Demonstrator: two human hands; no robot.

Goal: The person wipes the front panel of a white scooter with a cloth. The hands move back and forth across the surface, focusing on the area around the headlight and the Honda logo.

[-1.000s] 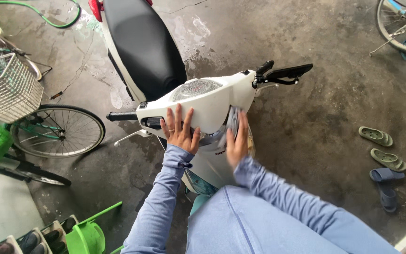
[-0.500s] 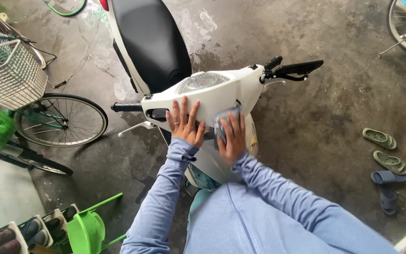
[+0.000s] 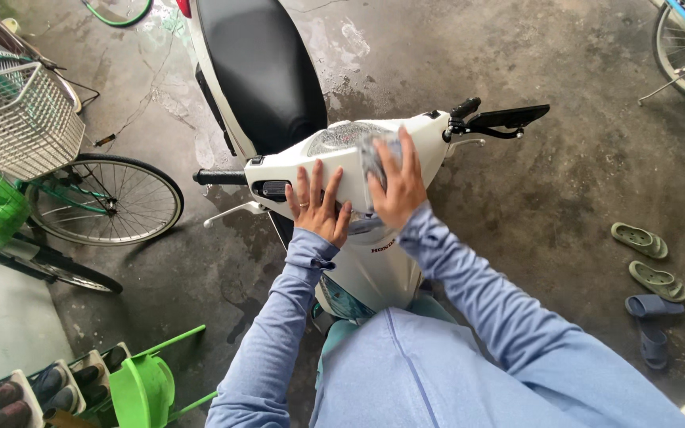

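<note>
Fingers of the right hand [image 3: 396, 186] lie spread and nearly flat, pressing a grey cloth [image 3: 374, 154] onto the white handlebar cover [image 3: 342, 170] of a scooter [image 3: 366, 261]. The left hand [image 3: 319, 208] rests open beside it, holding nothing. A hard push could probably turn the bars or tip the scooter, and the cloth may slip on the smooth plastic. The concrete floor [image 3: 564, 214] looks damp and patchy, so footing may be slick. 2 bicycles [image 3: 97, 198] stand at the left, sandals [image 3: 648, 261] at the right.
</note>
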